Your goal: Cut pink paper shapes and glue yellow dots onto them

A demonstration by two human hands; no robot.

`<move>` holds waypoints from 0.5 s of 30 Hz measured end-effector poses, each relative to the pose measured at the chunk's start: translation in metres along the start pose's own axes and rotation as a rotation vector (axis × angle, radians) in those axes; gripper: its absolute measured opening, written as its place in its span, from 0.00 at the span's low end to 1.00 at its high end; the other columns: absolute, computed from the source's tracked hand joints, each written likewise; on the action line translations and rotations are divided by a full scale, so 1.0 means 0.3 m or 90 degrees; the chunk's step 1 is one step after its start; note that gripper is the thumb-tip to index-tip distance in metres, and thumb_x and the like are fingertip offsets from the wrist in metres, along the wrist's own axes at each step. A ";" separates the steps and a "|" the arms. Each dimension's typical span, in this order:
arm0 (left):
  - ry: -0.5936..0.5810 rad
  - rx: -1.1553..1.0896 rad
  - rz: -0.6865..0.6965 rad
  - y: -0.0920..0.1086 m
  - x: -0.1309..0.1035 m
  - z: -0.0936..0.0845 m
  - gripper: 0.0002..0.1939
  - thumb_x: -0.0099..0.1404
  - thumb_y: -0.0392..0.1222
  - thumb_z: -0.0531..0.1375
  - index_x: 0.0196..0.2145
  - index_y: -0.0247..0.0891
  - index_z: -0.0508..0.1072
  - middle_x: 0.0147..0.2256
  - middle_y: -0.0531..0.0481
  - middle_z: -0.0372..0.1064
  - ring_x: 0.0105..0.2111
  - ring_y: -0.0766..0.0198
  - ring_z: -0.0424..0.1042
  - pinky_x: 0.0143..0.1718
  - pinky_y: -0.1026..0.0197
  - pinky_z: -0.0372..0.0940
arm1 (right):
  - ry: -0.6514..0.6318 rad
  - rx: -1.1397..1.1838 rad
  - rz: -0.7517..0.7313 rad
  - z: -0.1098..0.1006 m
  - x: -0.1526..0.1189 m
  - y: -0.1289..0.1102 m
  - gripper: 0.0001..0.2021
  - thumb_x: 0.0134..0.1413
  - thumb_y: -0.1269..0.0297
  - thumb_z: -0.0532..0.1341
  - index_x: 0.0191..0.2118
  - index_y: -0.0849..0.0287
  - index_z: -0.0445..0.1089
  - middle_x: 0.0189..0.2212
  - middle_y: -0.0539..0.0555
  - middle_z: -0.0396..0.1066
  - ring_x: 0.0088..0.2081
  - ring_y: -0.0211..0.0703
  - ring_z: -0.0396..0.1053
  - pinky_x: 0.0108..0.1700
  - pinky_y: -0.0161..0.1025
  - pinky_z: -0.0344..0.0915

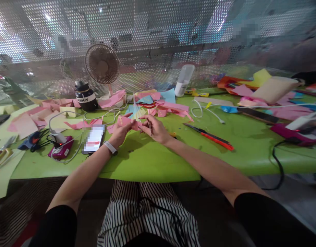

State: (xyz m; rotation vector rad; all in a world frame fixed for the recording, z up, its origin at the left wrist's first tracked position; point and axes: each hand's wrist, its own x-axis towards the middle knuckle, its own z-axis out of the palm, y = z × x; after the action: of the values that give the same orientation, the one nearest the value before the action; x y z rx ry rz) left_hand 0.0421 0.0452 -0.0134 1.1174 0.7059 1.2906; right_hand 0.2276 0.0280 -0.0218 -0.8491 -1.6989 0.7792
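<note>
A small folded pink paper piece [124, 120] is held up over the green table [147, 161]. My left hand [120, 134], with a white watch on its wrist, has its fingers closed on the paper's left part. At the paper's right end, my right hand [155, 128] pinches with thumb and fingers bent together. Thin pale strands hang near the right fingertips; what they belong to is too small to tell. Just behind the hands lie pink and blue paper pieces [170, 107]. A phone [94, 139] with a lit screen lies left of my left wrist.
An orange and black cutter [211, 136] lies to the right. Behind stand a fan [102, 64], a black bottle [85, 96] and a clear bottle [184, 80]. Purple power strips [60, 148] with cables sit at both sides. Paper scraps [29, 118] cover the left.
</note>
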 end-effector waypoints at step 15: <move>-0.063 -0.038 -0.099 0.005 0.017 -0.012 0.24 0.53 0.50 0.73 0.46 0.41 0.77 0.48 0.45 0.78 0.54 0.55 0.72 0.57 0.53 0.63 | 0.064 -0.046 -0.088 -0.122 0.077 0.015 0.17 0.57 0.53 0.66 0.49 0.52 0.67 0.31 0.49 0.71 0.31 0.42 0.74 0.37 0.41 0.70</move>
State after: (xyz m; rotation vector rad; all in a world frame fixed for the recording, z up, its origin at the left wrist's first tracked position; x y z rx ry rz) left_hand 0.0391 0.0509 -0.0123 1.0492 0.6628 1.1106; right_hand 0.2586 0.0533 -0.0046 -0.7974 -1.6852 0.5759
